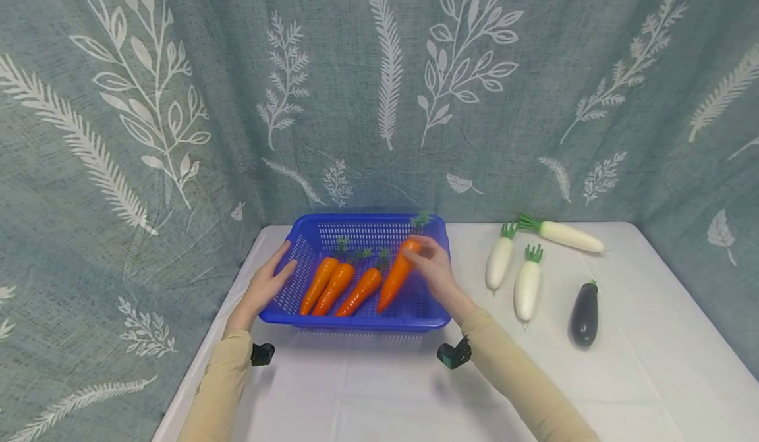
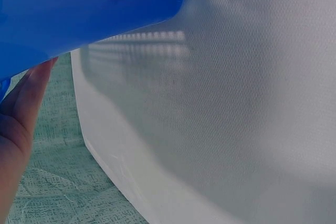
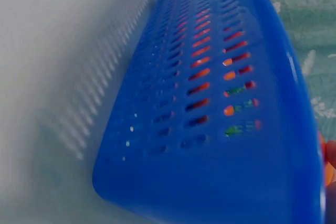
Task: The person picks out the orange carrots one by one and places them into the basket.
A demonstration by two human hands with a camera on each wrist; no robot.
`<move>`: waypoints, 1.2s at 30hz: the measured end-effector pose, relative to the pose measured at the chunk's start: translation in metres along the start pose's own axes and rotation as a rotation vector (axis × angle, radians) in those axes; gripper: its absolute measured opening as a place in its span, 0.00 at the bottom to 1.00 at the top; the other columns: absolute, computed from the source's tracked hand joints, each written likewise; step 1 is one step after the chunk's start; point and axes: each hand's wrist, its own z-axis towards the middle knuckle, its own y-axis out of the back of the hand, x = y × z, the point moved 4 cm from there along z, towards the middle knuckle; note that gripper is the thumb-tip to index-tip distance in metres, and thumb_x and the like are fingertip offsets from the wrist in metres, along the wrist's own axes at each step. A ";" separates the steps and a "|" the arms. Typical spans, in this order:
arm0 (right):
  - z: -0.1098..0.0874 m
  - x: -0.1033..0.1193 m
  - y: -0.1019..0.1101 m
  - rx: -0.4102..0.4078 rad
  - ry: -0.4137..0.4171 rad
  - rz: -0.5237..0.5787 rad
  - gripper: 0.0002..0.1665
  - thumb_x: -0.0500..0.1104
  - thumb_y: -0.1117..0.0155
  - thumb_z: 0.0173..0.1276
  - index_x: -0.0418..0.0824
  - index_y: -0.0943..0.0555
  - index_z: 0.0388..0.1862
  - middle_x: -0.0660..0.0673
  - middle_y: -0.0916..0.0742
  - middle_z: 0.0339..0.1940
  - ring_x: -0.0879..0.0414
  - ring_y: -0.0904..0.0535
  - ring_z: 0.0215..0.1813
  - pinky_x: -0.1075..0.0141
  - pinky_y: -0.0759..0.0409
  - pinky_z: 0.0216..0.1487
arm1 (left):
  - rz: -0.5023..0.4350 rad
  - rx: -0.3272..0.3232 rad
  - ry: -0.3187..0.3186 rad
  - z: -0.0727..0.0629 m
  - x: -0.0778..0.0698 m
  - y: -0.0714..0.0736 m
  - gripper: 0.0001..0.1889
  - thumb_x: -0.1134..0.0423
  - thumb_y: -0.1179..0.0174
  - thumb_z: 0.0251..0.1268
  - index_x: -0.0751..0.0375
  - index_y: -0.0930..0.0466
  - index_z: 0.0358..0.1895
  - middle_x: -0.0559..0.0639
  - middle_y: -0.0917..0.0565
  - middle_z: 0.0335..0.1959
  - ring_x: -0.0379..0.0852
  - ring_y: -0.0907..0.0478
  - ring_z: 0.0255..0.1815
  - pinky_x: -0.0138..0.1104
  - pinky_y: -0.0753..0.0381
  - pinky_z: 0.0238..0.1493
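A blue plastic basket (image 1: 367, 328) with slotted walls holds several orange carrots (image 1: 362, 290) with green tops. My left hand (image 1: 265, 287) grips its left rim, the thumb over the rim and the fingers outside. In the left wrist view the left hand (image 2: 21, 114) lies against the basket's outer wall (image 2: 94, 14). Inside the basket's right part, my right hand (image 1: 435, 267) pinches a carrot (image 1: 396, 277) near its leafy end; its tip slants down to the left. The right wrist view shows mostly the basket's wall (image 3: 210, 177), with only fingers (image 3: 331, 153) at the edge.
Right of the basket lie three white radishes with green leaves: one upright in view (image 1: 499, 264), one nearer (image 1: 527, 290), one sideways (image 1: 572, 236). A dark eggplant (image 1: 584, 317) lies farther right. The white table (image 1: 367, 389) meets a green leaf-patterned curtain (image 1: 356, 99) behind.
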 end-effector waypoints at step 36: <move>-0.004 -0.027 -0.016 -0.108 -0.161 -0.351 0.21 0.31 0.32 0.58 0.28 0.20 0.52 0.31 0.18 0.47 0.40 0.21 0.50 0.54 0.19 0.51 | 0.011 0.000 -0.005 -0.001 0.001 0.000 0.33 0.50 0.56 0.78 0.62 0.52 0.78 0.68 0.47 0.76 0.68 0.50 0.74 0.59 0.51 0.72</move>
